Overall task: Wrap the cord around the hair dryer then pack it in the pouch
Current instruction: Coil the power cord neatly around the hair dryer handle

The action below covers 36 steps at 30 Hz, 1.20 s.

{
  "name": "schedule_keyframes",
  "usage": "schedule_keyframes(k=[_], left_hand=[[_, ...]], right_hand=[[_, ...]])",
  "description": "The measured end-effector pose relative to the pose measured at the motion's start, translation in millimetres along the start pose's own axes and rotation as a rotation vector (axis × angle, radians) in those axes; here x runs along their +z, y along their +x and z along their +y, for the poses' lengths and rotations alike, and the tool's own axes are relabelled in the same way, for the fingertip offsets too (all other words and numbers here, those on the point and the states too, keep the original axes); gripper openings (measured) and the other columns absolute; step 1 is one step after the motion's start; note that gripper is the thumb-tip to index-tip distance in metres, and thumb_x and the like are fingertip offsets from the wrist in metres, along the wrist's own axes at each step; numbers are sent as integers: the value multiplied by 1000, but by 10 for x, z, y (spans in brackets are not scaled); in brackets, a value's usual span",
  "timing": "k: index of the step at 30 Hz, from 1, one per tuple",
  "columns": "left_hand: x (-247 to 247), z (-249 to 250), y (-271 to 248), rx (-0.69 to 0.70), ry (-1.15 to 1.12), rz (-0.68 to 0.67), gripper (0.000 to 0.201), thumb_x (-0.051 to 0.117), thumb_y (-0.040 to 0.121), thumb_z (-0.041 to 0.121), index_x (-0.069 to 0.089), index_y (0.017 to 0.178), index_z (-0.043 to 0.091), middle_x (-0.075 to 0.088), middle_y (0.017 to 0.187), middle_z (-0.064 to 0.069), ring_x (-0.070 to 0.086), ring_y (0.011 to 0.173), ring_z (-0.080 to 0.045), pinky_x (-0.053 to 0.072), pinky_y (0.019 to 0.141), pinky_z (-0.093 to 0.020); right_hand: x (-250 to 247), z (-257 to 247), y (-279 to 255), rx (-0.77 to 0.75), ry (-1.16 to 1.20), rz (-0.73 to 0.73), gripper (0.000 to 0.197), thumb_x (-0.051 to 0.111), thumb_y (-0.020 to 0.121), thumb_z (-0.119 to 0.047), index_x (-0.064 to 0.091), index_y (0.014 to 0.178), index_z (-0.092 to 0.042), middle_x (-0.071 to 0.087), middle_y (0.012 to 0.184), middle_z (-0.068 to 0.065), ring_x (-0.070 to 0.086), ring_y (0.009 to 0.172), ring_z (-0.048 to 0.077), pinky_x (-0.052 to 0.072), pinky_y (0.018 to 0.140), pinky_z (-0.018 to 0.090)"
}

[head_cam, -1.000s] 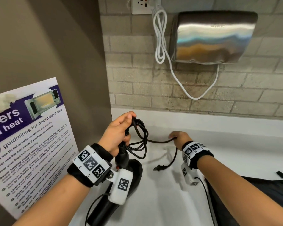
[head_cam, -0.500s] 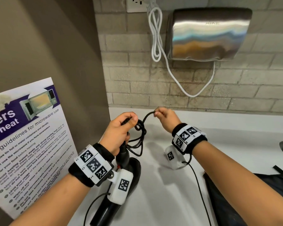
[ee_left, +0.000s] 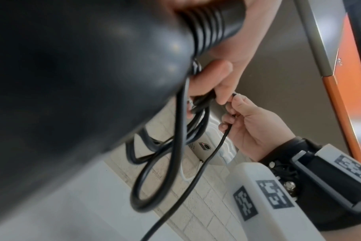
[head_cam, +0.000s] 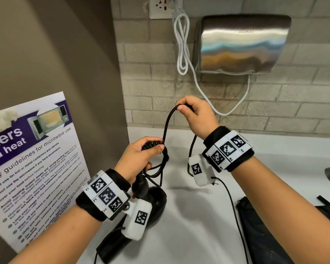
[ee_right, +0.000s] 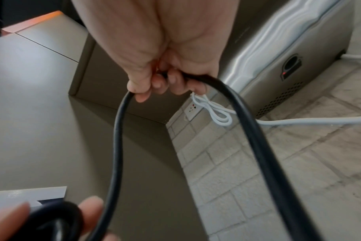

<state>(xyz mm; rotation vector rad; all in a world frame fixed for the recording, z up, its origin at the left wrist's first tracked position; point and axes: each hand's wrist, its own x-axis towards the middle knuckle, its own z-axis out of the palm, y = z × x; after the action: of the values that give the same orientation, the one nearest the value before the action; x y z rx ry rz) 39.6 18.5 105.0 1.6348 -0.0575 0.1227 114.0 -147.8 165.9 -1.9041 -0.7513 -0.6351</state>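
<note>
The hair dryer [head_cam: 151, 204] stands on the white counter [head_cam: 189, 225], its handle end raised, and we take it as our landmark throughout. Our left hand [head_cam: 139, 159] curls round the ribbed top of the handle, its thumb pinning several loose loops of the black cord [head_cam: 167, 126] that hang just right of the handle. Above and to the right of the dryer, our right hand [head_cam: 196, 115] is closed on the cord, pinching 1 free strand that arches from the fingers down to the left thumb; a second run drops from the same fist toward the counter. In the left wrist view the loops [ee_left: 155, 171] dangle slack below the dryer's dark body, not yet tight against it.

We judge the task to be in step 1, wrapping, with packing untouched: the dark pouch [head_cam: 259, 235] lies flat on the counter well to the right of the dryer. The next move calls for carrying the raised strand over and round the handle, keeping tension so the pinned loops do not slip, and then securing the plug end, which we cannot see here.
</note>
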Motion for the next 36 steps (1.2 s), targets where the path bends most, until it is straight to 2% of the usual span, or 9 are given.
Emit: schedule_keyframes(k=[3, 7, 13, 16, 19, 26, 28, 32, 36], left_hand=[[-2, 0, -14, -5, -7, -8, 21, 65, 83, 20, 66, 99, 33, 64, 98, -8, 37, 35, -9, 33, 35, -15], [-4, 24, -32, -51, -9, -63, 44, 64, 83, 27, 51, 122, 44, 59, 93, 4, 43, 39, -9, 33, 35, -16], [42, 58, -37, -65, 54, -128, 36, 67, 81, 23, 58, 111, 41, 60, 80, 8, 41, 39, -9, 31, 36, -17], [90, 67, -60, -42, 69, -183, 27, 66, 82, 17, 65, 105, 31, 56, 68, 8, 33, 36, -9, 30, 36, -15], [122, 59, -64, -7, 37, -99, 19, 61, 86, 15, 67, 103, 19, 62, 76, 3, 33, 34, -8, 29, 34, -14], [8, 39, 27, -1, -57, 153, 17, 56, 90, 20, 65, 101, 11, 64, 82, -3, 28, 28, -6, 25, 33, -12], [-6, 39, 33, -6, -66, 161, 17, 56, 90, 20, 65, 102, 12, 63, 80, -2, 27, 29, -6, 25, 33, -12], [-4, 33, 43, -9, -99, 176, 16, 57, 89, 20, 64, 102, 12, 62, 80, -3, 25, 30, -5, 25, 32, -13], [6, 24, 44, -15, -116, 178, 14, 58, 88, 19, 65, 99, 14, 62, 82, -2, 25, 32, -5, 25, 32, -14]], right_hand=[[11, -70, -2, -43, 1, 1, 12, 53, 85, -6, 63, 84, -1, 49, 72, -17, 48, 73, -2, 35, 70, 8], [19, -153, 7, -86, 38, 23, 19, 49, 81, -15, 63, 84, -3, 50, 73, -17, 49, 72, -4, 36, 71, 8], [-29, -205, 7, -154, 23, -63, 18, 51, 81, -14, 65, 85, -3, 50, 75, -18, 51, 74, -11, 36, 73, 5], [-95, -219, -1, -164, 27, -158, 17, 52, 81, -14, 66, 86, -4, 51, 76, -17, 52, 75, -10, 37, 74, 6], [-154, -205, -26, -148, 50, -179, 11, 54, 81, -12, 64, 85, -10, 53, 76, -17, 53, 75, -10, 38, 74, 6], [-98, 340, -299, 260, 71, -205, 21, 57, 86, -5, 56, 75, -22, 53, 69, -9, 48, 59, -9, 38, 66, 11], [-27, 541, -483, 385, 13, -296, 11, 60, 84, -5, 62, 88, -15, 56, 76, -8, 52, 71, 2, 40, 67, 12], [197, 948, -933, 635, -246, -667, 41, 65, 83, -17, 53, 122, -13, 59, 113, 5, 56, 96, 17, 38, 82, 18], [461, 1142, -1247, 686, -462, -905, 53, 59, 87, -27, 39, 136, -18, 48, 137, 3, 47, 124, 21, 36, 101, 26]])
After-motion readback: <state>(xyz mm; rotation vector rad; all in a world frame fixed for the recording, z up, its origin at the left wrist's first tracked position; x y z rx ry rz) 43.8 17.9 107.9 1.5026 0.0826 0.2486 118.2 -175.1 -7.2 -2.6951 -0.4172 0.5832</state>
